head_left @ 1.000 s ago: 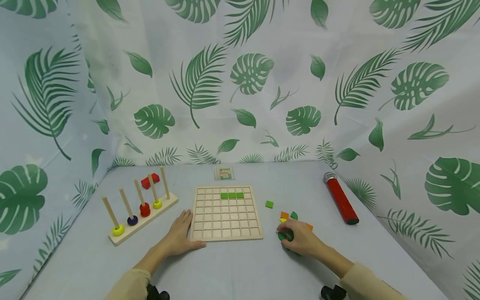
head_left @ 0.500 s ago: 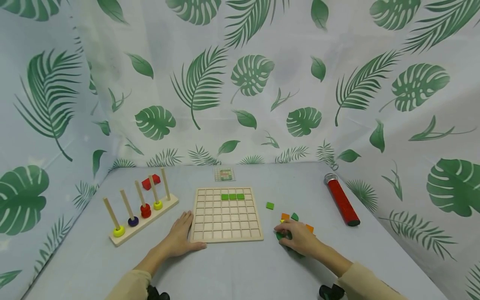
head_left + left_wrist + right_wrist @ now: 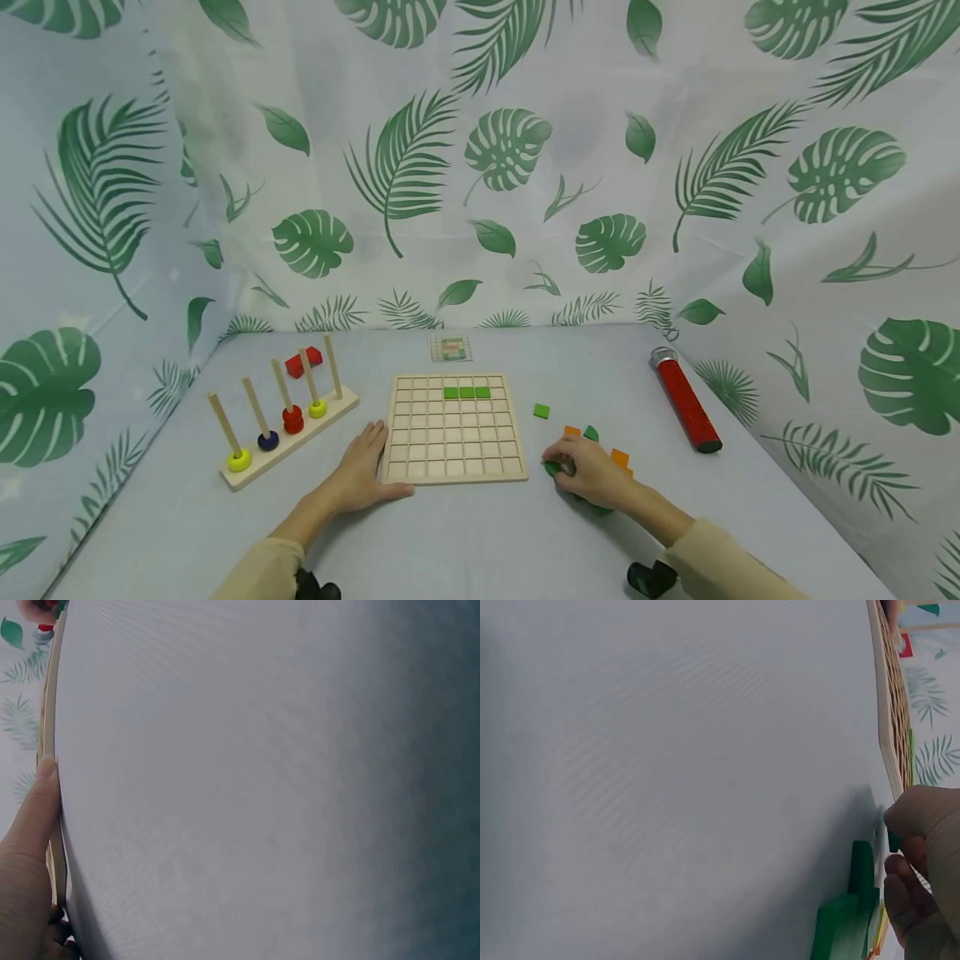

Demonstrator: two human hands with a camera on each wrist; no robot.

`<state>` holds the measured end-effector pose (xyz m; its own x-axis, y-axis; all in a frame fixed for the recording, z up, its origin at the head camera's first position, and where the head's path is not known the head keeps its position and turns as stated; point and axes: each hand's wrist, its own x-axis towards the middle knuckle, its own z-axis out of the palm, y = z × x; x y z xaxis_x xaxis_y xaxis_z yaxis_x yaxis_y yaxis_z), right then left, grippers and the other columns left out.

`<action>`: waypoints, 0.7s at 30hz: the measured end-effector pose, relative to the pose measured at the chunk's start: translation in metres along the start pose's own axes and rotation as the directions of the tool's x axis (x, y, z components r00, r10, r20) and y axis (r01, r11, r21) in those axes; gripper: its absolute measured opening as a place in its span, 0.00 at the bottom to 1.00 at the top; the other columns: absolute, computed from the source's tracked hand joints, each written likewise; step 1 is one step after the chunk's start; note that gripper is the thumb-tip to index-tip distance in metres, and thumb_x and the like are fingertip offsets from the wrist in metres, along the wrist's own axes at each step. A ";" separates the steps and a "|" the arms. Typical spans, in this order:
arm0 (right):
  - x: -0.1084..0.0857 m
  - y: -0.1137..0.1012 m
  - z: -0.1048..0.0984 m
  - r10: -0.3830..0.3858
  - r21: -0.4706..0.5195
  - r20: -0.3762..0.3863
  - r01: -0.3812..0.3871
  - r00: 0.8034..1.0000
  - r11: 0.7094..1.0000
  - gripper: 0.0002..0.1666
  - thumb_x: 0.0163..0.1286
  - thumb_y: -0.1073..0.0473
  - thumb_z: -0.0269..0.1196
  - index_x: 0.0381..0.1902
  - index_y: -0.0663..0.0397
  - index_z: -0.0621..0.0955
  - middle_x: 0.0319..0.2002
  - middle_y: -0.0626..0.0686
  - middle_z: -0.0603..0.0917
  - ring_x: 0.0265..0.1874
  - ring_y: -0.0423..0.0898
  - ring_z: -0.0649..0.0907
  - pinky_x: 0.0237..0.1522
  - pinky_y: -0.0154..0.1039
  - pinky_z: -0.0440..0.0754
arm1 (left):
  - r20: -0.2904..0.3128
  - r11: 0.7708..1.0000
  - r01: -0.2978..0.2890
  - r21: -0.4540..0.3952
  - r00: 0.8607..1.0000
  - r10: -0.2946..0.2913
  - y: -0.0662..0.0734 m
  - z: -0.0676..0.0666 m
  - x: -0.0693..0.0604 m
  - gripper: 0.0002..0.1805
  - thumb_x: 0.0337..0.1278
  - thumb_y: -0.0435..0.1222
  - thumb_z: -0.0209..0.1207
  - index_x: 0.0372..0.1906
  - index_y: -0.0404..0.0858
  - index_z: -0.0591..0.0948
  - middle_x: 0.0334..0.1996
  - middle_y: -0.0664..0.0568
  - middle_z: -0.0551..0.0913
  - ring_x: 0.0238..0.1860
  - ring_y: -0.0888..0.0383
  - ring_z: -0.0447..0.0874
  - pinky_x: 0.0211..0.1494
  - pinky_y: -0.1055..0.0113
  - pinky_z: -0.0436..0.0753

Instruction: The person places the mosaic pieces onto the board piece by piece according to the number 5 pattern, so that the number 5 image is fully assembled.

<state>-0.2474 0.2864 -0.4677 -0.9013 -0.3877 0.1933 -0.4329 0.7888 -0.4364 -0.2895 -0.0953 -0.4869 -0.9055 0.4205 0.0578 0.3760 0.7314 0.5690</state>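
A square wooden grid board (image 3: 457, 429) lies on the table, with three green squares (image 3: 467, 392) side by side in its top row. My left hand (image 3: 360, 477) rests at the board's lower left corner, fingers extended and thumb along the front edge; in the left wrist view the thumb (image 3: 37, 814) touches the board's side (image 3: 50, 712). Right of the board, my right hand (image 3: 592, 475) pinches a green piece (image 3: 552, 468), which also shows between thumb and finger in the right wrist view (image 3: 893, 841). More green blocks (image 3: 838, 922) lie beside that hand, partly hidden by it.
A peg stand (image 3: 288, 442) with coloured rings and red blocks (image 3: 303, 362) are at the left. A patterned card (image 3: 451, 348) lies behind the board. Rightward are a loose green square (image 3: 542, 411), an orange piece (image 3: 620, 458) and a red cylinder (image 3: 686, 404).
My right hand has shifted slightly left toward the board with the green piece at its fingertips. My left hand has stayed at the board's corner.
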 end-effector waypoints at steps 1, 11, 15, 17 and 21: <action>0.002 -0.001 0.001 0.007 0.012 -0.011 -0.007 1.000 1.000 0.15 0.53 0.70 0.66 0.41 0.56 0.83 0.37 0.45 0.81 0.35 0.40 0.78 0.38 0.35 0.81 | -0.002 1.000 -0.002 -0.002 1.000 0.002 0.000 0.000 0.000 0.61 0.39 0.57 0.69 0.70 0.24 0.54 0.70 0.32 0.52 0.72 0.38 0.42 0.71 0.45 0.48; 0.042 -0.015 0.013 -0.036 0.056 -0.203 0.048 0.978 0.997 0.17 0.52 0.73 0.66 0.42 0.63 0.82 0.36 0.51 0.80 0.34 0.45 0.80 0.35 0.35 0.82 | -0.003 1.000 -0.006 -0.003 1.000 0.006 0.000 -0.002 -0.001 0.61 0.39 0.58 0.69 0.70 0.24 0.55 0.70 0.31 0.52 0.71 0.37 0.43 0.71 0.45 0.48; 0.070 -0.020 0.022 -0.095 0.049 -0.272 0.113 0.958 0.992 0.17 0.52 0.74 0.66 0.43 0.66 0.81 0.37 0.55 0.81 0.33 0.48 0.81 0.34 0.36 0.82 | -0.001 1.000 -0.014 -0.004 1.000 0.014 0.000 -0.001 -0.001 0.60 0.40 0.57 0.69 0.69 0.24 0.54 0.70 0.31 0.52 0.72 0.38 0.43 0.71 0.46 0.48; 0.083 -0.023 0.026 -0.110 0.060 -0.291 0.133 0.950 0.989 0.17 0.53 0.74 0.66 0.43 0.66 0.81 0.38 0.56 0.82 0.33 0.48 0.81 0.33 0.37 0.82 | 0.002 1.000 -0.010 0.002 1.000 0.010 0.000 -0.001 0.000 0.60 0.40 0.58 0.69 0.70 0.24 0.54 0.71 0.32 0.52 0.72 0.39 0.42 0.72 0.46 0.47; 0.104 -0.029 0.034 -0.110 0.098 -0.292 0.144 0.950 0.985 0.16 0.54 0.74 0.65 0.44 0.67 0.81 0.39 0.57 0.82 0.34 0.49 0.81 0.33 0.36 0.82 | -0.004 1.000 -0.004 -0.008 1.000 0.004 0.000 0.000 0.000 0.60 0.40 0.58 0.69 0.70 0.25 0.54 0.71 0.32 0.52 0.72 0.38 0.42 0.72 0.46 0.47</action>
<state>-0.3280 0.2068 -0.4642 -0.8134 -0.3158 0.4885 -0.5546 0.6741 -0.4879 -0.2895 -0.0952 -0.4868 -0.9046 0.4215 0.0634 0.3783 0.7255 0.5749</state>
